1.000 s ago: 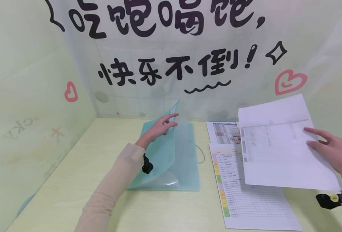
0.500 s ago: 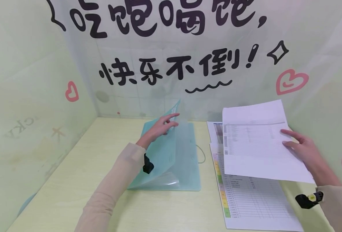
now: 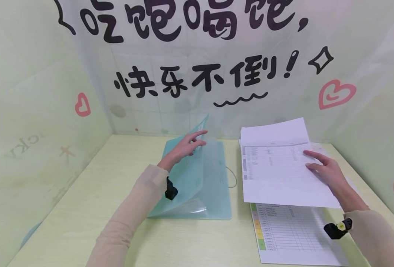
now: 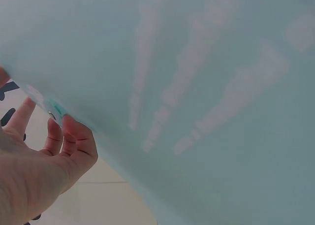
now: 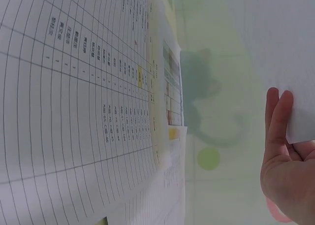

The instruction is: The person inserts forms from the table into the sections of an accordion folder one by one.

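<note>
A light-blue plastic folder (image 3: 222, 200) lies on the table with its cover (image 3: 183, 181) lifted. My left hand (image 3: 186, 145) holds that raised cover by its upper edge; in the left wrist view the fingers of the hand (image 4: 64, 161) curl at the edge of the sheet of plastic. My right hand (image 3: 328, 172) pinches a printed sheet of paper (image 3: 283, 189) at its right side, thumb below and fingers above. In the right wrist view the sheet (image 5: 290, 48) hangs above other papers. Beneath it, a printed table with coloured row labels (image 3: 294, 237) is partly covered.
An elastic cord (image 3: 233, 178) loops out from the folder's right side. More papers lie under the held sheet at the right. Printed cloth walls (image 3: 170, 122) with black writing enclose the pale wooden table (image 3: 110, 178) at the back and sides.
My right hand has carried the printed sheet leftward and slightly down, over the other papers and closer to the folder. The left hand has stayed at the folder cover.
</note>
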Action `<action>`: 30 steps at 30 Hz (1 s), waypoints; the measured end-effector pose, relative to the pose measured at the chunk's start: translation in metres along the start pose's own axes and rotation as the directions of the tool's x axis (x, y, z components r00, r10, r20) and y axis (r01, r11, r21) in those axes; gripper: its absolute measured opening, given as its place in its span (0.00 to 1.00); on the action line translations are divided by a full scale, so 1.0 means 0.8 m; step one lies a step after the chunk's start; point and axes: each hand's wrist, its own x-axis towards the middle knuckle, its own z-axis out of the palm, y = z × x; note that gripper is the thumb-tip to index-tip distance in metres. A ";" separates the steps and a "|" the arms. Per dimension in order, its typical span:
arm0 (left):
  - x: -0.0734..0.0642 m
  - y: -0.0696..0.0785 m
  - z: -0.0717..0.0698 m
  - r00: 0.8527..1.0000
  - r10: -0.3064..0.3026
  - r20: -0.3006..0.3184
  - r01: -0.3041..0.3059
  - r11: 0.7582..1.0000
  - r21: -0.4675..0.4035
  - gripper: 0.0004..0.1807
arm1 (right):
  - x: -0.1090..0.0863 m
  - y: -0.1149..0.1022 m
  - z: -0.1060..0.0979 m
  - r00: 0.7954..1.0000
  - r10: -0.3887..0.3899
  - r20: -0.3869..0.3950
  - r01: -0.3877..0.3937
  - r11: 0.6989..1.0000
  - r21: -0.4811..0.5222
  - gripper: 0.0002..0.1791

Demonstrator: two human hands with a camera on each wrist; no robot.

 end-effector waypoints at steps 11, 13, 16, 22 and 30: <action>0.001 -0.002 0.002 1.000 -0.006 0.000 0.006 1.000 -0.006 0.28 | 0.011 -0.011 0.029 0.999 -0.038 -0.010 0.038 0.999 0.019 0.28; 0.002 -0.002 0.003 1.000 -0.007 0.000 0.007 1.000 -0.001 0.27 | 0.013 -0.014 0.035 0.999 -0.038 -0.011 0.038 0.999 0.033 0.28; 0.003 -0.003 0.003 1.000 -0.011 -0.003 0.011 1.000 0.008 0.27 | 0.016 -0.020 0.043 0.999 -0.034 -0.016 0.034 0.998 0.049 0.27; 0.003 -0.002 0.004 1.000 -0.024 -0.019 0.025 0.999 0.037 0.27 | 0.021 -0.032 0.058 1.000 0.001 -0.001 0.000 0.996 0.092 0.27; 0.002 -0.001 0.004 1.000 -0.008 -0.027 0.010 0.998 0.063 0.26 | 0.028 -0.050 0.083 0.998 0.055 0.019 -0.057 0.984 0.166 0.26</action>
